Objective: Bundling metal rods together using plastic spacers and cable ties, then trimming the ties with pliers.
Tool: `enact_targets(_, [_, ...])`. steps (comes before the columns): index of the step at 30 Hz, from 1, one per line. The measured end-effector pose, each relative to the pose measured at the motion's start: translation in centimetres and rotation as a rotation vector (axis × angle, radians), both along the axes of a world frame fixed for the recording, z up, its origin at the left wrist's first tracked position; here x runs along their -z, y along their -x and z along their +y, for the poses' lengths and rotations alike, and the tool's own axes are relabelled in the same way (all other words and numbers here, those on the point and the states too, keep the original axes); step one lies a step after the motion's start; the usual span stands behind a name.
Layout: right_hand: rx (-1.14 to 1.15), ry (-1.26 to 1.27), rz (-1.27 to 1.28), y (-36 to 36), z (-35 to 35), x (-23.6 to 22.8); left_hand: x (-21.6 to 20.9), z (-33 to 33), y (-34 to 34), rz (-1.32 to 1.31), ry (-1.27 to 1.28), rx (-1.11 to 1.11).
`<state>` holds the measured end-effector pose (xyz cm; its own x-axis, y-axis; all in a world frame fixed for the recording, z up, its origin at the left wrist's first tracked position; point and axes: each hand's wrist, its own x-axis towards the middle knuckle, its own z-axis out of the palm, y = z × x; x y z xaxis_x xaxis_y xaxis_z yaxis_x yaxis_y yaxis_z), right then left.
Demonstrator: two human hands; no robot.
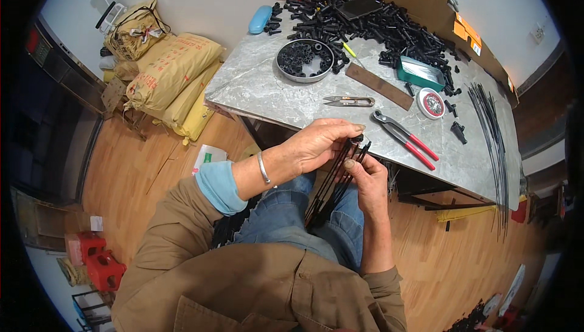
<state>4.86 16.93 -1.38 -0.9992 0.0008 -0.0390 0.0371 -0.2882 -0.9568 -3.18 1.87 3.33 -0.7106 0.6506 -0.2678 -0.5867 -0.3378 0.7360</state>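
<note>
A bunch of thin black strips (327,195) hangs over my lap, between my two hands. At its upper end, my left hand (316,143) is closed, thumb and fingers pinching a small dark piece (358,139). Just below and to the right, my right hand (369,183) grips the strips with the thumb pressed on them. How the strips join the small piece is too small to tell. On the table just beyond my hands lie thread snips (349,101) and red-handled pincers (406,140).
On the grey table (243,82) are a heap of black plastic parts (377,27), a round tin (304,77) of black rings, a brown bar (380,87), a green box (421,73) and a small white dish (431,104). Long black strips (494,149) overhang the right edge. Yellow sacks (176,70) stand left.
</note>
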Motion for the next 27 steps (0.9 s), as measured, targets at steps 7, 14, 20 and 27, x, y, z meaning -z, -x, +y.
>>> enact_targets(7, [0.0, -0.004, -0.029, 0.0, -0.2, -0.3, 0.2, -0.1, 0.1, -0.009, 0.011, 0.002])
enact_targets(14, [0.006, 0.013, -0.041, -0.1, -0.2, -0.5, -0.4, 0.1, -0.3, -0.004, 0.035, -0.052])
enact_targets(20, [0.005, 0.023, -0.043, -0.3, -0.2, -1.0, -0.3, 0.6, -0.3, 0.009, 0.035, -0.07])
enact_targets(27, [0.02, 0.02, -0.041, -0.3, 0.1, -0.5, 0.2, 1.3, -0.5, 0.003, 0.029, -0.081])
